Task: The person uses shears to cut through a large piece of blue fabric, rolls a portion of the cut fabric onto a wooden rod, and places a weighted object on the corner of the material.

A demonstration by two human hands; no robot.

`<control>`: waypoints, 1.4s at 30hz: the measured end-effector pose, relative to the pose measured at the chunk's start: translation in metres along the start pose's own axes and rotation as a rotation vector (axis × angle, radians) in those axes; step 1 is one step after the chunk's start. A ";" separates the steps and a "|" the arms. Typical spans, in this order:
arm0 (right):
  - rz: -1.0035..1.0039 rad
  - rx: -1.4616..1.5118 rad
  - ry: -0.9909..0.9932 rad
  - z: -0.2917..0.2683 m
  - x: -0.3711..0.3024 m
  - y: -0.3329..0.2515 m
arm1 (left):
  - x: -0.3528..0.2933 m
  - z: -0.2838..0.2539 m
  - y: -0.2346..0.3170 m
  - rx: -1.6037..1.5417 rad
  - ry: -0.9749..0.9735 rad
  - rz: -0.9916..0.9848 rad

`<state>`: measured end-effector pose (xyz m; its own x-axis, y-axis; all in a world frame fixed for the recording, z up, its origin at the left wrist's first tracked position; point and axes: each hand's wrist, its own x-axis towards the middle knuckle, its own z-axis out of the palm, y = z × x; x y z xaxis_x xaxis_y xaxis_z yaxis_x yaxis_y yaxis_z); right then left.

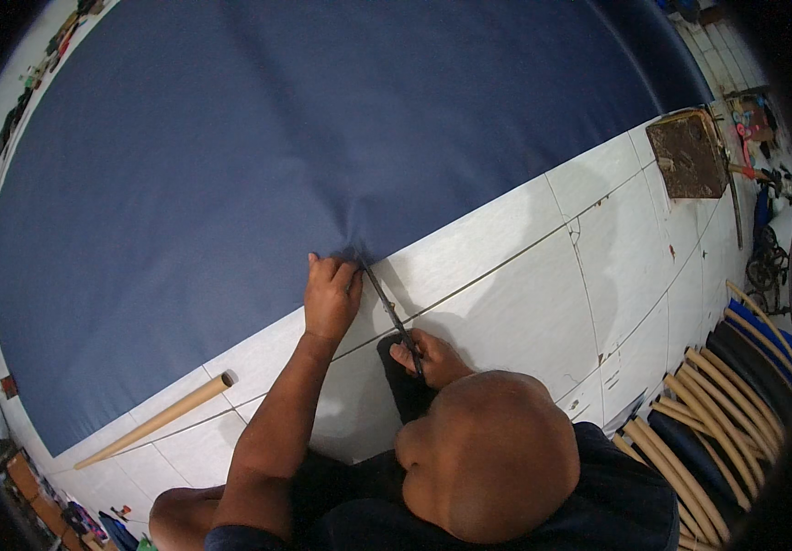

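Note:
A wide sheet of dark blue material [194, 174], maybe vinyl or leatherette, lies over the tiled floor. My left hand [330, 286] is closed on its near edge, fingers bent over the material; the sheet puckers just beyond. In my right hand [437, 354] are long dark scissors [392, 310], held by the handles. Their blades slant up and left to the sheet's edge beside my left fingers. The tips are at or under the material; I cannot tell which. My right forearm is hidden.
A cardboard tube [162, 418] lies near the sheet's left front edge. A worn brown block [688, 156] sits at the right end. Several more tubes [708, 413] and dark rolls lie at lower right. White floor tiles [506, 285] show between; clutter lines both sides.

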<state>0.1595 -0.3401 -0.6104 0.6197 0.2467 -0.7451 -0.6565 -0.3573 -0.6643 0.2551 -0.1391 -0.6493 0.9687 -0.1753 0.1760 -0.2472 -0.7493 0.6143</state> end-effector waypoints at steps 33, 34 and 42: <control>-0.219 -0.172 0.159 0.003 0.066 -0.029 | -0.006 0.002 -0.012 -0.090 -0.006 0.004; -0.211 -0.153 0.151 0.005 0.067 -0.032 | -0.007 0.002 -0.013 -0.080 -0.023 0.000; -0.287 -0.145 0.186 0.008 0.064 -0.045 | -0.003 -0.016 -0.010 -0.038 -0.096 0.093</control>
<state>0.2253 -0.3006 -0.6287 0.8458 0.1924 -0.4975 -0.3854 -0.4245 -0.8193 0.2544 -0.1205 -0.6433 0.9389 -0.3047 0.1598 -0.3349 -0.7023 0.6282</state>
